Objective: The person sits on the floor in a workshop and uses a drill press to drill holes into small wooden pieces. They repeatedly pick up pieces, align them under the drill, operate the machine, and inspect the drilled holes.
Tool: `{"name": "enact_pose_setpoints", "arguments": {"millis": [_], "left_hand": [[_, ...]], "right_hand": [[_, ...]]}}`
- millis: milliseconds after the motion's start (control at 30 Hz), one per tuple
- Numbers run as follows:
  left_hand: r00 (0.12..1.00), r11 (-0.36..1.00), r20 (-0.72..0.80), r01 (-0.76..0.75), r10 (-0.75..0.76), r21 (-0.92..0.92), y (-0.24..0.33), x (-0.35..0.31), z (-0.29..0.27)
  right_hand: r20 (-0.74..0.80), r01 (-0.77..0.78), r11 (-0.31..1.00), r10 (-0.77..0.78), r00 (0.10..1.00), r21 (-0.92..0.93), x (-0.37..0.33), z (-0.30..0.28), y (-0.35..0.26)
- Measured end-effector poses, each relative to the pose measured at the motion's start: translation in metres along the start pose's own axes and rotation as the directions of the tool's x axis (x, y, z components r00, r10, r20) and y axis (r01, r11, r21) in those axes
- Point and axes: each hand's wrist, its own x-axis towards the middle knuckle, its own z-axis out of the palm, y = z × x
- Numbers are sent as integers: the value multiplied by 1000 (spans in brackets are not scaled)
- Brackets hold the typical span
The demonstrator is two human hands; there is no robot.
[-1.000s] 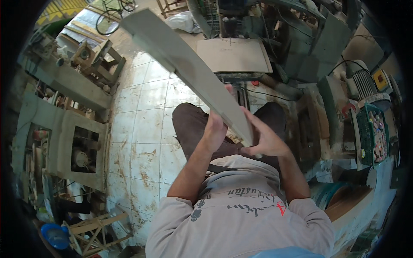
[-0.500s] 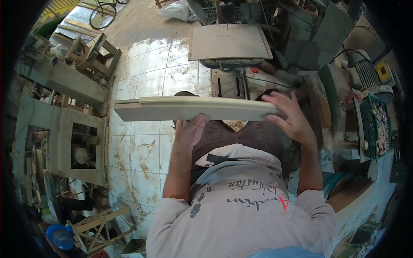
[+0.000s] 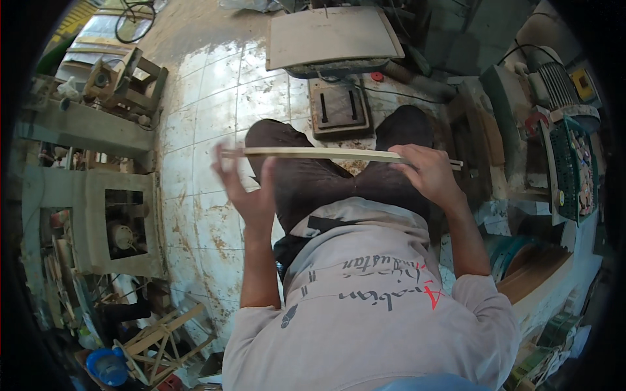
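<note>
A long, pale wooden board (image 3: 326, 153) lies level across my lap, seen almost edge-on as a thin strip. My right hand (image 3: 430, 174) is closed around it near its right end, which sticks out a little past the knuckles. At the other end is my left hand (image 3: 244, 192), thumb and fingers spread, the fingertips smeared by motion beside the board's tip. Whether those fingers touch the wood is hard to see. The board's broad face is turned out of sight.
Ahead stands a machine with a flat, pale table (image 3: 336, 39) above a dusty base plate (image 3: 339, 107). Heavy machine frames (image 3: 98, 208) line the left. To the right are a motor (image 3: 554, 88) and a green crate (image 3: 574, 173) of small pieces. Sawdust marks the tiled floor (image 3: 212, 189).
The board has turned from showing its broad face to showing its narrow edge. My left hand has moved left from under the board to its left end and opened; my right hand now grips from above.
</note>
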Motion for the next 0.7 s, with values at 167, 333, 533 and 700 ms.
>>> {"name": "enact_pose_setpoints", "arguments": {"millis": [167,333,533,700], "left_hand": [[706,976,678,-200,206,-89,43,4,20],[463,988,875,-13,142,-153,46,-2,36],[480,984,859,-76,180,-164,41,-13,45],[520,981,834,-45,183,-187,38,-8,38]], "right_hand": [[96,198,979,-193,976,-43,4,17,-6],[208,140,990,-137,968,2,1,27,-10],[178,192,980,-178,968,-60,-1,36,-4],[72,132,950,-116,991,-282,-1,-4,-18]]}}
